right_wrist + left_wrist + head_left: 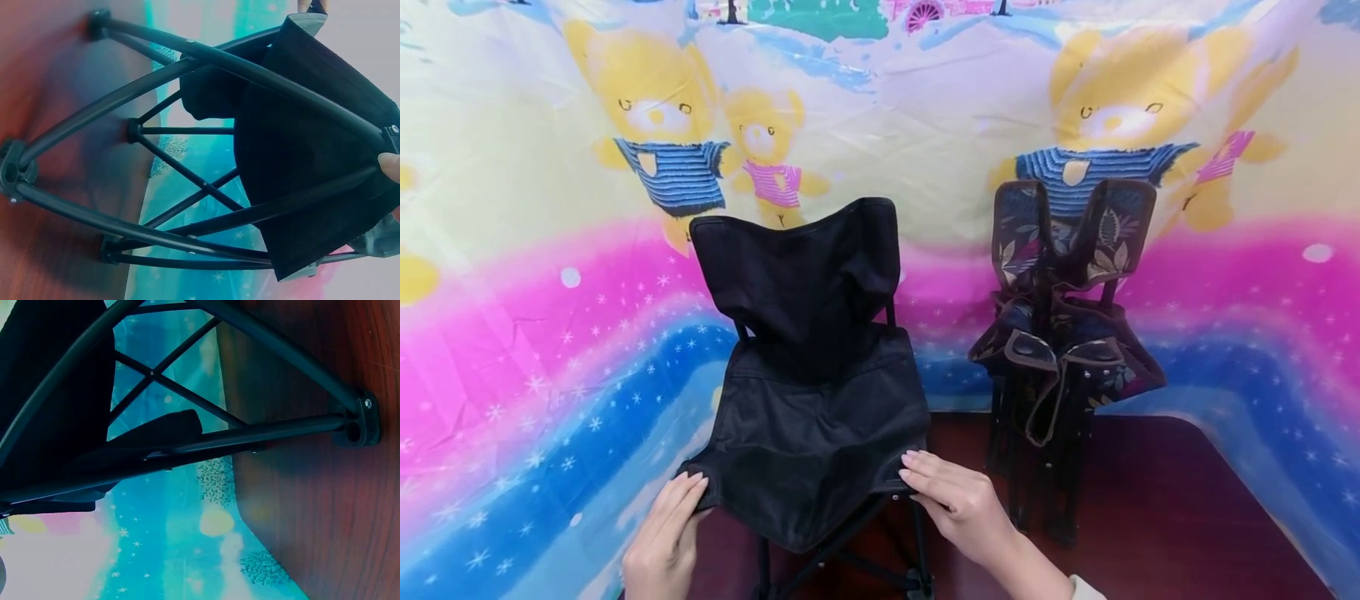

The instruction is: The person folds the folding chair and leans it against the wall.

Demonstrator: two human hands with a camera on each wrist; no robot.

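A black folding chair (827,417) stands unfolded on the dark table, its fabric backrest (797,275) raised and its seat spread. My left hand (662,542) grips the seat's front left corner, fingers over the top of the fabric; its thumb is hidden in the head view. At the front right corner, my right hand (958,500) holds the seat edge with its fingers on top. The right wrist view shows the thumb (390,166) against the corner from below. Crossed tube legs (181,375) and plastic feet (15,170) show beneath the seat.
To the right, a second folding chair (1067,333) with dark leaf-patterned fabric stands mostly folded, its legs close together. Under both chairs is a reddish-brown wooden table (1172,500). A bright cloth backdrop (940,150) printed with bears hangs behind.
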